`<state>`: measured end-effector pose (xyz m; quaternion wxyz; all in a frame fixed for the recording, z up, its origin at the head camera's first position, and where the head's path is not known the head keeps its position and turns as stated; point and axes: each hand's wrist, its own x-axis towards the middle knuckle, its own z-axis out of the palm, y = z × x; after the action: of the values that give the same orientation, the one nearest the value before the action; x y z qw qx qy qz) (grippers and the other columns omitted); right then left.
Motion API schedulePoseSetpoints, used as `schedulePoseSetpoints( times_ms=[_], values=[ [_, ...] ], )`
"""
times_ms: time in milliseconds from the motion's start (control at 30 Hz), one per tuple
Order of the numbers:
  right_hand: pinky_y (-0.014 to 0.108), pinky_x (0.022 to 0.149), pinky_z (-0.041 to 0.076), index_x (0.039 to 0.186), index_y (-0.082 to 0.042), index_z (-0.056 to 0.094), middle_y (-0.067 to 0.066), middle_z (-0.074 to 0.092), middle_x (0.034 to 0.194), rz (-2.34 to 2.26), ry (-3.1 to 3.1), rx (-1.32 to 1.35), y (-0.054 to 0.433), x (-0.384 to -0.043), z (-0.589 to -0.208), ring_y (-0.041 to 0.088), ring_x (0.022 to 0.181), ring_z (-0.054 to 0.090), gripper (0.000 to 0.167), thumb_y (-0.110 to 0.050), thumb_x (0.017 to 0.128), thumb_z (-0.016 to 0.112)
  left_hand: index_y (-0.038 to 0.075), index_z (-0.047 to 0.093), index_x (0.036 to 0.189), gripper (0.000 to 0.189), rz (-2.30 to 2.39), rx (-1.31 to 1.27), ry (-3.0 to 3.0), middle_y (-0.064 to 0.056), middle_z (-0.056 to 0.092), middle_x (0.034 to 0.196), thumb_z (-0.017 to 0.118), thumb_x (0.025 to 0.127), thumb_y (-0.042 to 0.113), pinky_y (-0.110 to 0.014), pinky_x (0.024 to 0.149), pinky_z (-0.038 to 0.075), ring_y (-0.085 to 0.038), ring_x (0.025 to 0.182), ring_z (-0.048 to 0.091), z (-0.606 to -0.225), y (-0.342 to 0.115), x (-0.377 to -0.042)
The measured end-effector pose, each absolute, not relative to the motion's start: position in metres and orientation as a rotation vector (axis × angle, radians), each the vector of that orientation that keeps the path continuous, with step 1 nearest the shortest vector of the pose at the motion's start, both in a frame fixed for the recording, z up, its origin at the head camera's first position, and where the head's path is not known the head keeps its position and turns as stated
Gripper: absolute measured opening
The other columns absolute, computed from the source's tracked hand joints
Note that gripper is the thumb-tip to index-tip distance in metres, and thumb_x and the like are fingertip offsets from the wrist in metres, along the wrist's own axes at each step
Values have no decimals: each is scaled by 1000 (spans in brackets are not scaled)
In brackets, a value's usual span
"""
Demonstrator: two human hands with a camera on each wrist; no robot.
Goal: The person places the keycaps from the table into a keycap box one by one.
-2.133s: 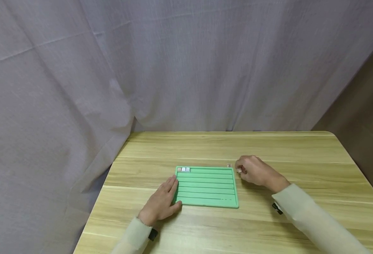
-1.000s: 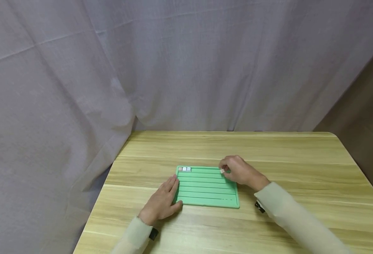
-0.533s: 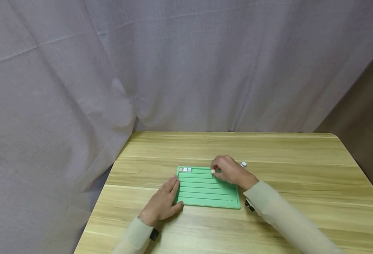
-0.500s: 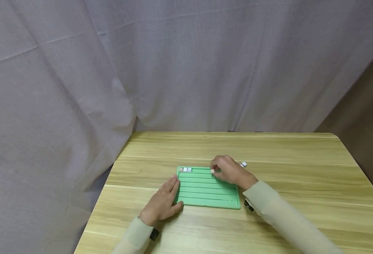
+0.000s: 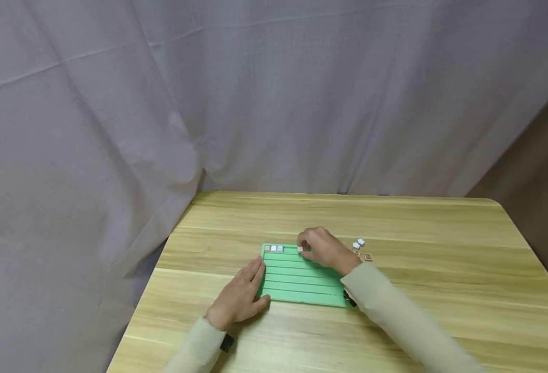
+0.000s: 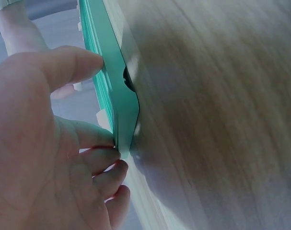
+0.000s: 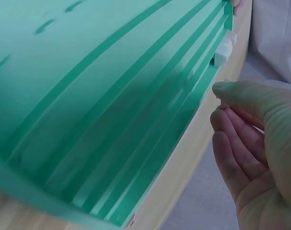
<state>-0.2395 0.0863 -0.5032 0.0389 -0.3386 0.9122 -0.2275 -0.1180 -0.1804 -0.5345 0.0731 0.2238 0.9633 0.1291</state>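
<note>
Wood-grained tabletop [image 5: 423, 290], ridged green board [image 5: 297, 287], blocky tile [image 5: 300, 249] in right grip [image 5: 324, 248].

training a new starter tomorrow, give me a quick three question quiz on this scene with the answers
1. Multiple choice: the right hand is a) lying flat, palm down; b) pinching a small pale tile; c) clenched in an empty fist.
2. True or false: the left hand touches the left side of the green tray.
3. Count: how many tiles sit side by side in the far left corner of the green tray?

Key: 1 b; 2 true; 3 three.
</note>
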Motion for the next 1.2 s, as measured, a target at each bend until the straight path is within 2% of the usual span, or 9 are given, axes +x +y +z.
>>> schedulePoseSetpoints(
  times_ms=[667, 1200],
  values=[
    [25, 76, 62, 95, -8, 79, 4, 75, 96, -798, 2819, -884, 54, -243, -521, 14, 88, 69, 9, -1, 89, 81, -9, 30, 162, 81, 391, 680, 2886, -24, 26, 173, 57, 103, 40, -51, 130, 34, -39, 161, 31, -533, -181, -118],
    [26, 69, 60, 92, -10, 80, 3, 75, 93, -793, 2855, -896, 47, -243, -527, 11, 82, 67, 7, -4, 89, 83, -8, 28, 163, 81, 388, 656, 2865, -23, 24, 174, 56, 104, 40, -52, 131, 32, -38, 162, 28, -532, -180, -118]
  ],
)
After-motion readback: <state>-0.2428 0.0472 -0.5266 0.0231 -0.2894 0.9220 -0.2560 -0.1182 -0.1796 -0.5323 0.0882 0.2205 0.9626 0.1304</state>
